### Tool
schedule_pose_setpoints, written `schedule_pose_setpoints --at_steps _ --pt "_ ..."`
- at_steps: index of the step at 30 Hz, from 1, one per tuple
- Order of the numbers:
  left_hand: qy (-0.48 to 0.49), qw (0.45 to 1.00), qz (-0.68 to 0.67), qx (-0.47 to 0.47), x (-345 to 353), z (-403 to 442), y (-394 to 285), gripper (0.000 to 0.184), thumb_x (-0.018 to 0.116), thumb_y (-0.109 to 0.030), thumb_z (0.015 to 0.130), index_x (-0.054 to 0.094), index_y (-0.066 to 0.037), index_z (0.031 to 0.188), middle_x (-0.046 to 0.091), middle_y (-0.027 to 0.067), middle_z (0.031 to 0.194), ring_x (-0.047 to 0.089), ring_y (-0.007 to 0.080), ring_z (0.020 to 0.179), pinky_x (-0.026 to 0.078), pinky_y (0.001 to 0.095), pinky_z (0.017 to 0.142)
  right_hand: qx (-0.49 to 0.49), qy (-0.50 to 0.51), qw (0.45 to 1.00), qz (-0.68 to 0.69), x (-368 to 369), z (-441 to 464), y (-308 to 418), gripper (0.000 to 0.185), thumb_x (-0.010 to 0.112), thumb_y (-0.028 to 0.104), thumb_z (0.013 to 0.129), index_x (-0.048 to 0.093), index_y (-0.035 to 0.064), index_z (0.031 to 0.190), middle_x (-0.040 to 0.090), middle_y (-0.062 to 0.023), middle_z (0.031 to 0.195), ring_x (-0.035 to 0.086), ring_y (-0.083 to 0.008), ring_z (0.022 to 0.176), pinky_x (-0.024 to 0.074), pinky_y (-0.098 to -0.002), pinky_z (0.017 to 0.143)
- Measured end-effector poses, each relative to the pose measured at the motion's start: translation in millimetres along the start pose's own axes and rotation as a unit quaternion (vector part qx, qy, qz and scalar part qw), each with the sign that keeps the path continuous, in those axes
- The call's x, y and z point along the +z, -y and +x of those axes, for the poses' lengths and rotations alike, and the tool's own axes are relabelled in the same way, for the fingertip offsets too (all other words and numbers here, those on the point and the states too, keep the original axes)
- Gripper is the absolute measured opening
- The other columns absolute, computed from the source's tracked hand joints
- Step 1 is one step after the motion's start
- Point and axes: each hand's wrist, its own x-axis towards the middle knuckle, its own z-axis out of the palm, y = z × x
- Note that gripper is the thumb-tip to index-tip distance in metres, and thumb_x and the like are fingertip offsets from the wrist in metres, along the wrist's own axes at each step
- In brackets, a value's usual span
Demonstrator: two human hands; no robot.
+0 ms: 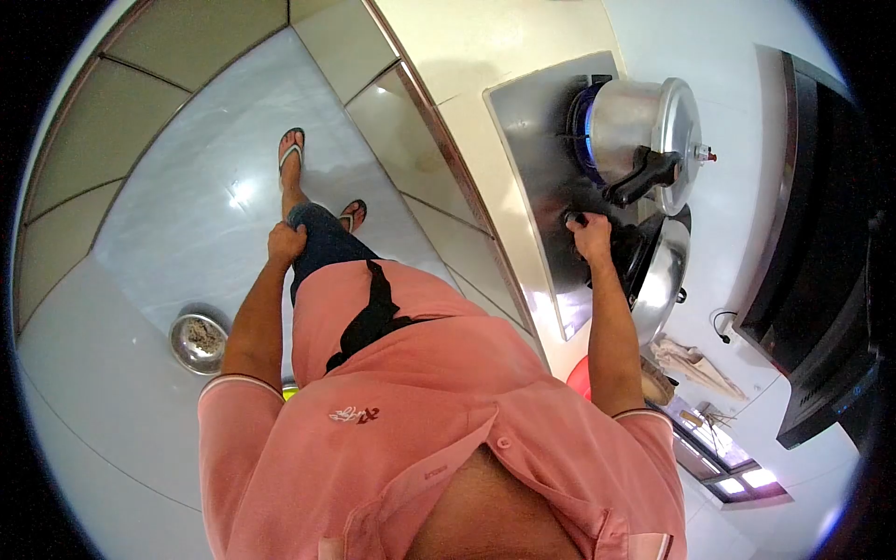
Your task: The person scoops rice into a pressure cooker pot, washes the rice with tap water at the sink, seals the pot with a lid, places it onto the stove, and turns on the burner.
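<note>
My right hand (591, 235) pinches a control knob (573, 220) on the black gas stove (539, 154). Just beyond the hand, a silver pressure cooker (627, 121) with a black handle (644, 177) sits over a burner showing a blue flame (589, 126). Closer to my right forearm, a shiny metal pan (665, 266) rests on the other burner. My left hand (287, 243) hangs by my thigh against the dark jeans (331, 241), its fingers curled in. Whether those fingers hold anything is hidden.
A metal bowl (198, 342) with food-like bits stands on the tiled floor to my left. Cabinet doors (411, 140) run below the cream counter (467, 121). A cloth (695, 366) and a red object (580, 378) lie beyond the stove. A dark chimney hood (812, 252) is at the right.
</note>
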Motion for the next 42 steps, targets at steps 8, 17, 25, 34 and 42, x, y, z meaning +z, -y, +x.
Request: schedule_pose_setpoints --at_steps 8,17,25,34,42 --pt "0.010 1.000 0.007 -0.016 -1.1 -0.1 0.3 0.057 0.064 -0.041 0.090 0.062 0.009 0.117 0.064 0.0310 0.120 0.062 0.0432 0.116 0.049 0.0486 0.101 0.013 -0.004 1.000 0.017 -12.9 -10.9 21.5 0.032 0.081 0.016 0.077 0.073 -0.0015 0.103 0.071 -0.0255 0.099 0.068 -0.0424 0.098 0.0532 -0.0447 0.085" --pt "0.020 1.000 -0.016 -0.013 -17.5 -10.1 -7.1 0.056 0.062 -0.041 0.090 0.063 0.009 0.115 0.064 0.0304 0.122 0.061 0.0433 0.117 0.048 0.0478 0.102 -0.012 -0.035 0.999 0.017 -3.2 -8.7 2.9 0.040 0.080 0.027 0.079 0.073 -0.0045 0.102 0.071 -0.0276 0.097 0.069 -0.0427 0.095 0.0534 -0.0447 0.084" --pt "0.007 1.000 -0.016 -0.009 -19.6 -12.7 -2.0 0.054 0.063 -0.041 0.089 0.066 0.009 0.110 0.066 0.0312 0.116 0.064 0.0433 0.111 0.049 0.0470 0.100 0.057 -0.118 0.991 0.027 22.4 -7.1 -16.0 0.047 0.077 0.038 0.083 0.073 -0.0046 0.102 0.073 -0.0230 0.091 0.072 -0.0354 0.088 0.0539 -0.0404 0.081" --pt "0.000 1.000 -0.023 -0.016 -16.2 -10.1 3.1 0.053 0.065 -0.040 0.089 0.066 0.010 0.108 0.067 0.0312 0.114 0.064 0.0431 0.111 0.050 0.0470 0.099 0.033 -0.127 0.991 0.020 24.1 -7.6 -9.0 0.043 0.079 0.031 0.082 0.072 -0.0032 0.108 0.073 -0.0244 0.098 0.071 -0.0368 0.095 0.0532 -0.0407 0.086" --pt "0.007 1.000 -0.021 -0.015 -14.1 -11.6 7.8 0.054 0.064 -0.041 0.089 0.066 0.009 0.110 0.067 0.0305 0.116 0.064 0.0426 0.113 0.049 0.0464 0.100 0.013 -0.112 0.994 0.003 17.2 -10.3 -2.0 0.047 0.081 0.023 0.079 0.070 -0.0040 0.115 0.072 -0.0249 0.106 0.071 -0.0354 0.100 0.0535 -0.0385 0.089"
